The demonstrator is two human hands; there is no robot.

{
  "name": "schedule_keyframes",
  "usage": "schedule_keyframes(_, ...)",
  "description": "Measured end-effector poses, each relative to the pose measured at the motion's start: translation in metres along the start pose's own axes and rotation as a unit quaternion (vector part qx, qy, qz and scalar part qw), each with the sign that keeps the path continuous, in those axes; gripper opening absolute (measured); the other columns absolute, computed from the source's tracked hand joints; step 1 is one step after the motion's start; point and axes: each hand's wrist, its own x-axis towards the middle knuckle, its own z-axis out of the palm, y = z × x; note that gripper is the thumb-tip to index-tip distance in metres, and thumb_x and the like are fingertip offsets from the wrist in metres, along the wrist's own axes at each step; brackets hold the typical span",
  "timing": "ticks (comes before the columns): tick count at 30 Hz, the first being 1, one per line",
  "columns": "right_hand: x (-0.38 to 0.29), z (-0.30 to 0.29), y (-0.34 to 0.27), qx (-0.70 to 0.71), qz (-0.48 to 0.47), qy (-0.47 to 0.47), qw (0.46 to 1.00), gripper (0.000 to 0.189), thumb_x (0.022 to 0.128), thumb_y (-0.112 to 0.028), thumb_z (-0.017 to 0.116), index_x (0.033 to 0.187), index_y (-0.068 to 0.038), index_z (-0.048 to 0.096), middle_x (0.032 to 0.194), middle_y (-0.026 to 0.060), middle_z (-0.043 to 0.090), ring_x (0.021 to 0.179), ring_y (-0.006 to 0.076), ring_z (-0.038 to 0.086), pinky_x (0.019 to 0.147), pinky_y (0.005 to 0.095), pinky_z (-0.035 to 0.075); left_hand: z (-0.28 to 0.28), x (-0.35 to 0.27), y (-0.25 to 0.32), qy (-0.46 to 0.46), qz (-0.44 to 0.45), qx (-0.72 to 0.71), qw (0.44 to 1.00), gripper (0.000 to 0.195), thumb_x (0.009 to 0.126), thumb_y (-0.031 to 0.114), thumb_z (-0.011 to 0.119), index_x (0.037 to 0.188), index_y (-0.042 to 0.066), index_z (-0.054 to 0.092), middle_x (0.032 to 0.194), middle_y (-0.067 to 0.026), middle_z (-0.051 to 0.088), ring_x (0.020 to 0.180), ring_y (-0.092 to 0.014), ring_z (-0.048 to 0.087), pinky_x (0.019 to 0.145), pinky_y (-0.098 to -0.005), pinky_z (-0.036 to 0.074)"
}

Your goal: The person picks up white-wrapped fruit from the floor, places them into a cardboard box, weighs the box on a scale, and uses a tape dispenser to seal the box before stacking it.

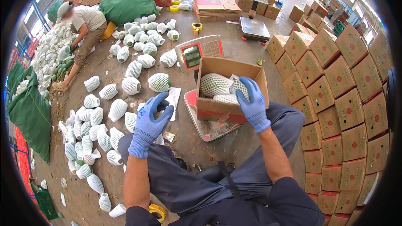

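An open cardboard box (220,112) rests on the platform of a digital weighing scale (205,136), its keypad and display (201,52) facing me just behind. Inside lie several green fruits in white foam nets, one large netted fruit (216,84) at the left. My right hand (251,102), in a blue coated work glove, reaches over the box's right side and grips a netted fruit (238,85) there. My left hand (154,117), gloved alike, hovers left of the box with fingers apart and nothing in them. Close beyond it sits a netted green fruit (159,82) on the floor.
Many netted fruits (97,116) are spread over the concrete floor at left. Stacked cartons (339,78) wall the right side. Ahead are flattened cartons (216,8), a second scale (254,27) and tape rolls (197,26). A person (86,25) bends over a pile at upper left.
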Motion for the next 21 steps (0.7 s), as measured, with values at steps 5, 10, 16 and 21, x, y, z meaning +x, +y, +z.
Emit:
schedule_keyframes(5,-0.034,-0.051,0.012,-0.014,0.065,-0.012,0.998,0.038,0.092,-0.005,0.075,0.128,0.001,0.066,0.125,0.0185,0.069,0.115,0.0349,0.068,0.1,0.0394,0.054,-0.006,-0.01,-0.007,-0.01,-0.01,0.043,0.999,0.051,0.093,0.018,0.079,0.139,0.004,0.063,0.106,-0.0116,0.071,0.095,-0.023,0.071,0.087,-0.0361,0.057)
schedule_keyframes(10,-0.028,-0.057,0.027,0.012,0.101,-0.038,0.994,0.037,0.092,-0.007,0.075,0.128,-0.001,0.066,0.124,0.0155,0.068,0.11,0.0313,0.07,0.094,0.0365,0.056,-0.003,-0.01,-0.005,-0.063,0.021,0.111,0.992,0.054,0.089,0.026,0.081,0.136,0.005,0.065,0.106,-0.0143,0.07,0.095,-0.03,0.071,0.087,-0.0381,0.057)
schedule_keyframes(16,0.028,-0.026,0.033,-0.015,0.062,-0.163,0.984,0.029,0.092,-0.014,0.077,0.117,-0.004,0.067,0.117,0.0137,0.069,0.099,0.0274,0.072,0.086,0.0373,0.057,0.001,-0.004,0.007,-0.116,-0.001,0.124,0.985,0.052,0.09,0.023,0.081,0.136,0.006,0.064,0.104,-0.013,0.07,0.095,-0.027,0.071,0.085,-0.0377,0.057)
schedule_keyframes(21,0.08,0.007,0.055,-0.111,-0.05,-0.251,0.96,0.028,0.092,-0.031,0.077,0.105,-0.009,0.065,0.1,0.0121,0.066,0.086,0.0311,0.07,0.075,0.0412,0.057,0.009,0.001,0.006,-0.164,0.006,0.155,0.974,0.057,0.089,0.03,0.082,0.137,0.007,0.063,0.111,-0.0121,0.07,0.096,-0.029,0.071,0.084,-0.0389,0.057)
